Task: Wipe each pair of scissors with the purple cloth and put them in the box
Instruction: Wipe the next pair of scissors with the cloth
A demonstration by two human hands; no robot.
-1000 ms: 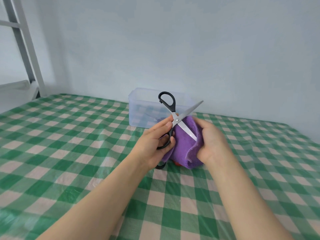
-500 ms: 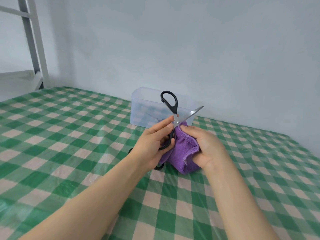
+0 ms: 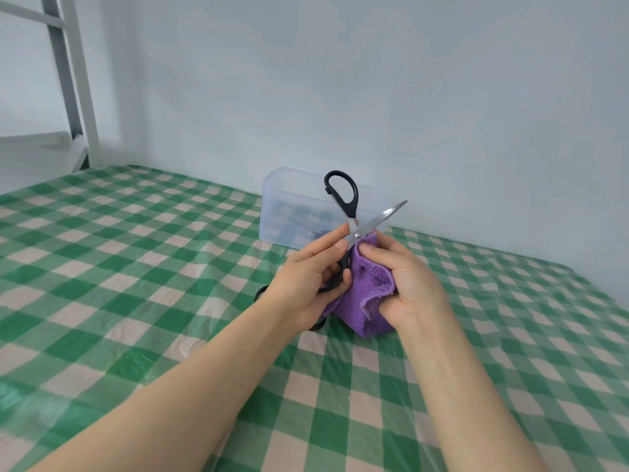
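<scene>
Left hand [image 3: 306,279] grips the open scissors [image 3: 351,210], right hand [image 3: 406,284] pinches the purple cloth [image 3: 369,287] mid-frame — a slip could mean a cut.

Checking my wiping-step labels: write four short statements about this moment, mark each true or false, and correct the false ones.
1. The left hand grips the black-handled scissors. True.
2. The scissors' blades are closed together. False: they are spread, with one blade pointing up and right, clear of the cloth.
3. The right hand holds the purple cloth. True.
4. The clear box stands between the person and the hands. False: it stands beyond the hands, toward the wall.
</scene>
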